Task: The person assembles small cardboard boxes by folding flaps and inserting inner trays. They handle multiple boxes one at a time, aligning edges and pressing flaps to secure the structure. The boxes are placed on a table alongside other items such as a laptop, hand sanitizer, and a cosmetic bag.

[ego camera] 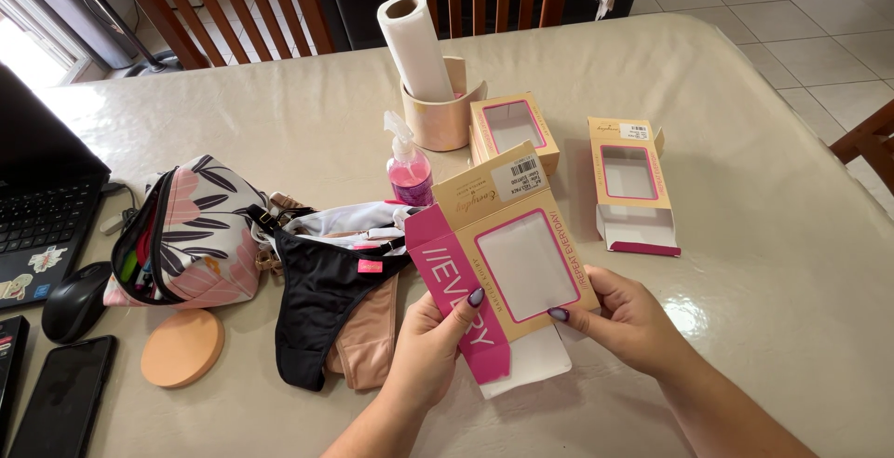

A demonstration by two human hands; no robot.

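The box, tan and pink with a clear window, is held up over the table near its front edge, the left hand gripping its pink side and the right hand pinching its lower right corner, bottom flap hanging open. With that end open, whatever goes in could likely slide straight out, and a hard squeeze could crease the thin card or buckle the window
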